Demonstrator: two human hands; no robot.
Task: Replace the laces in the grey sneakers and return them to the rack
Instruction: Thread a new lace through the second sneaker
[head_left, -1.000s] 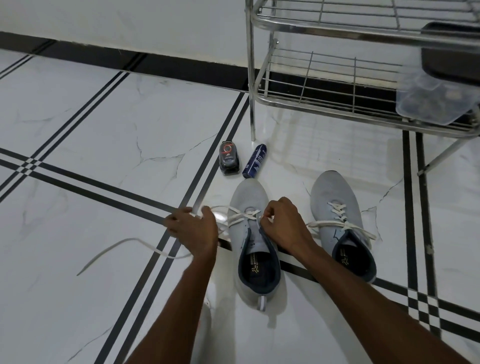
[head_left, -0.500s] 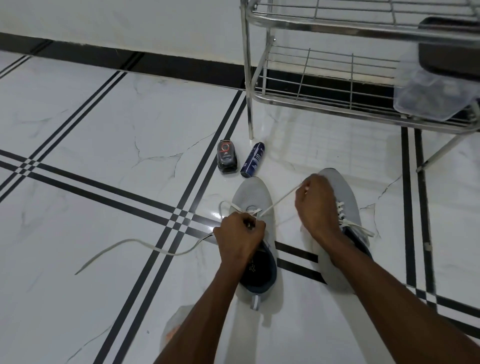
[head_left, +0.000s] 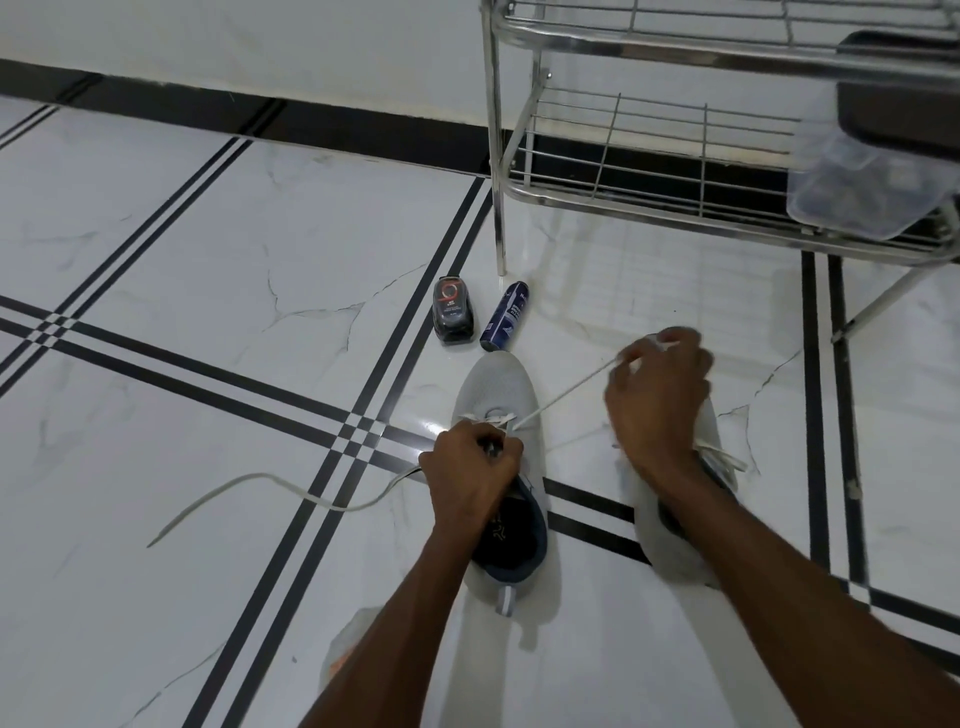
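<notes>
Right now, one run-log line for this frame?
step: lacing left sneaker | left hand: holds shoe at eyelets | right hand: pulls lace taut | right sneaker: laced | rack: no sneakers

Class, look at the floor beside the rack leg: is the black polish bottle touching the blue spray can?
Apart. The head view shows a strip of white floor between the black polish bottle and the blue spray can.

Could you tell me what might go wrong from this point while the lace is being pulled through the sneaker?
1. The right hand pulls the white lace taut from the left sneaker; if the left hand eases its hold on the shoe, it may slide on the glossy floor.
2. The lace's loose tail trails far left, so the two ends may finish uneven.
3. The blue spray can lies near the toe and could get knocked.
</notes>
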